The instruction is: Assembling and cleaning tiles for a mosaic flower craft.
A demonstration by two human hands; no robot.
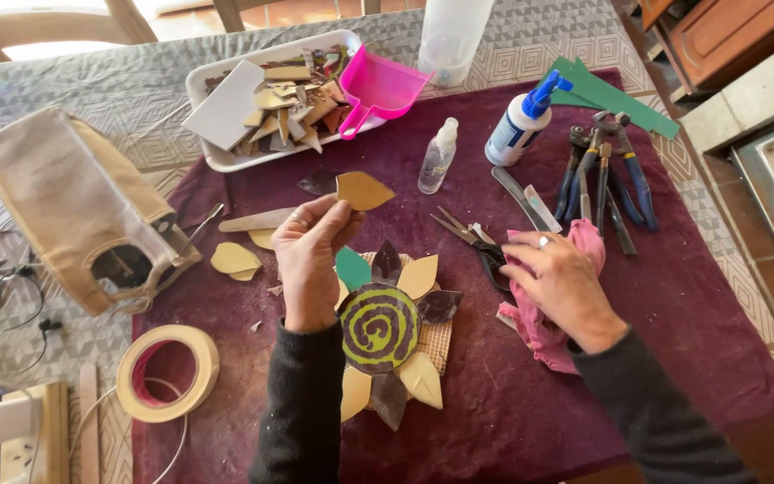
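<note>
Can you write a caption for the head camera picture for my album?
Left hand holds a yellow petal piece above a mosaic flower.

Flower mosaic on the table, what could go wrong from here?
The left hand pinches a yellow petal by one end, so it might slip and drop onto the flower and knock its loose-looking petals askew. The right hand rests on a pink cloth beside the scissors; dragging the cloth could catch them.

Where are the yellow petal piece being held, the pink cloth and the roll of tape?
yellow petal piece (365,190), head view, middle of its flat face
pink cloth (530,324), head view, folds below the right hand
roll of tape (197,358), head view, right side of ring
</note>
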